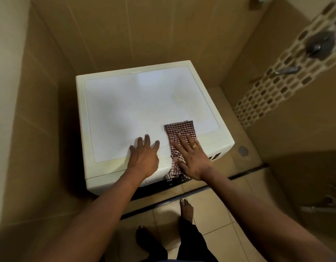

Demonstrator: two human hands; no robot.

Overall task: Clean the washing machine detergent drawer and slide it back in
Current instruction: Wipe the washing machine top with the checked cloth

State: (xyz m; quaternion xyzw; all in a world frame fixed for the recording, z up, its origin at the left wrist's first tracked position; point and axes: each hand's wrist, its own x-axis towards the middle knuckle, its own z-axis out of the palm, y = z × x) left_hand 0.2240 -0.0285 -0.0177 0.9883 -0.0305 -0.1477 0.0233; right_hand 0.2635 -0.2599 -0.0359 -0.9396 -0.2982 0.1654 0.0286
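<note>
1. Flatly, the left hand (144, 156) rests on the washing machine (136, 103) top, fingers spread.
2. Beside it, the right hand (191, 157) presses the checked cloth (180, 129), fingers straight and apart.
3. The checked cloth hangs over the front edge; the detergent drawer cannot be made out.

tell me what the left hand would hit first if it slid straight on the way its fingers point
Likely the tiled wall behind the washing machine. The left hand rests on the white top, fingers aimed at the back, and that line seems to pass left of the checked cloth.
</note>
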